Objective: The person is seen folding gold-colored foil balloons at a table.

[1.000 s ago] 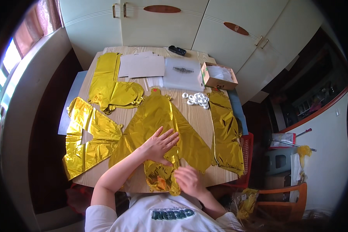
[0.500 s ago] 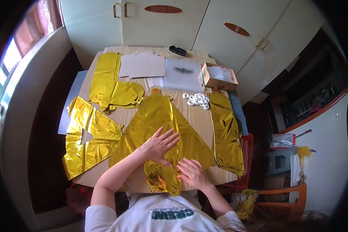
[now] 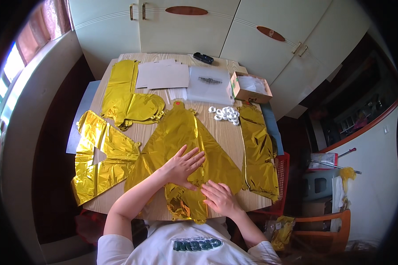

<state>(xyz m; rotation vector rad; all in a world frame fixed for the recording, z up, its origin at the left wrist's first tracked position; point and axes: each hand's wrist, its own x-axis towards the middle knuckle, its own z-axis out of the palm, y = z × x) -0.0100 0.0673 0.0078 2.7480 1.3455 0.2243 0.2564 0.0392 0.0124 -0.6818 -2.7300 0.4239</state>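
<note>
A large gold foil balloon (image 3: 177, 132), uninflated, lies spread over the middle of the table, its lower part folded near the front edge. My left hand (image 3: 184, 168) rests flat on it with the fingers spread. Lower and to the right, my right hand (image 3: 221, 197) presses on the foil near the folded part, fingers stretched out. To the left lies another flat gold foil balloon (image 3: 99, 176) with a small opening in it. A further stack of gold foil (image 3: 258, 154) sits along the right side of the table.
Behind stand more folded gold foil balloons (image 3: 119, 92), grey-white cards (image 3: 166, 76), clear plastic bags (image 3: 208, 88), white ribbon rolls (image 3: 225, 114), a cardboard box (image 3: 252, 90) and a black object (image 3: 203, 58). A wooden chair (image 3: 323, 227) and a red basket (image 3: 284, 181) are at the right.
Almost nothing differs. My right hand has shifted very slightly on the foil; my left hand stays in place.
</note>
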